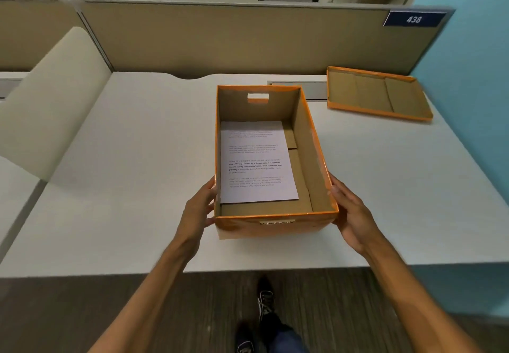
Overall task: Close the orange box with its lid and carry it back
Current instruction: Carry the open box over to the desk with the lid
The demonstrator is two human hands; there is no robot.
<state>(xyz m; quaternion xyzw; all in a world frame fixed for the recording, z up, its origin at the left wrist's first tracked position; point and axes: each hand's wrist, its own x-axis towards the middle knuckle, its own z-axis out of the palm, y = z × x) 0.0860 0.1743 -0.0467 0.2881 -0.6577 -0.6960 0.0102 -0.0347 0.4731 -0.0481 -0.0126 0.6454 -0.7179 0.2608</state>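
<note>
The orange box [275, 160] sits open on the white desk [124, 187], held between the two hands at its near corners. The left hand [197, 212] lies flat against the box's left wall, fingers spread along the side; the right hand [349, 212] presses the right wall the same way, palm in and fingers extended. Inside the box, a printed sheet of paper [256, 162] lies on the cardboard floor, pushed toward the left-hand side, with bare cardboard showing on the right. The lid [377, 93] rests upside down and empty, well beyond the right hand, beside the partition [248, 38]
</note>
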